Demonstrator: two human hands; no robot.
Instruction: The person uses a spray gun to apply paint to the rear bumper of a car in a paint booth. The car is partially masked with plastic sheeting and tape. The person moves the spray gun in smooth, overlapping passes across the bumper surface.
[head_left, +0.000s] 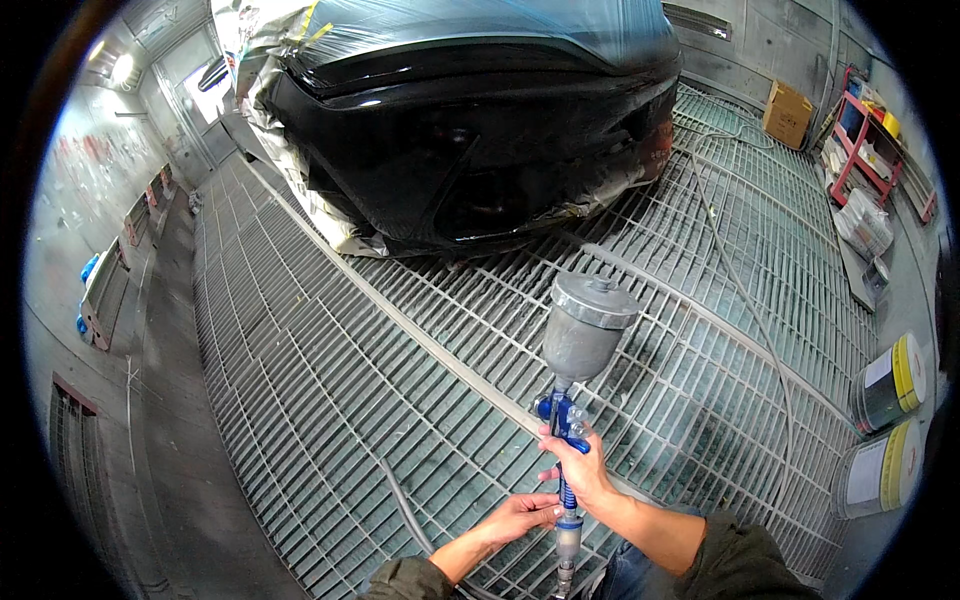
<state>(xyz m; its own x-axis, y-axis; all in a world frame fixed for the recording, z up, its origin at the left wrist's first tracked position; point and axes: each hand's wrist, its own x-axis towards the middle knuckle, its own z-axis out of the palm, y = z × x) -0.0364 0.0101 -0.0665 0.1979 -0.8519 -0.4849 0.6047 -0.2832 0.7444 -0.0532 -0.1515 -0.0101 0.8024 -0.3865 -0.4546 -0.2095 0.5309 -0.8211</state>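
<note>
My right hand (578,462) is wrapped round the blue handle of a spray gun (556,410), which is held upright with a grey cup and silver lid (590,325) on top. My left hand (522,518) has its fingertips closed on the lower end of the handle, just above a clear filter fitting (568,540). Beyond the gun stands a car end with a glossy black bumper (400,160), masked with blue film (450,25) and pale paper (340,220).
Under everything is a metal grate floor (300,350) with a grey hose (400,500) and a thin cable (740,290). To the right stand two pails (890,385), a red cart (860,155) and a cardboard box (787,115). A booth wall (90,190) runs along the left.
</note>
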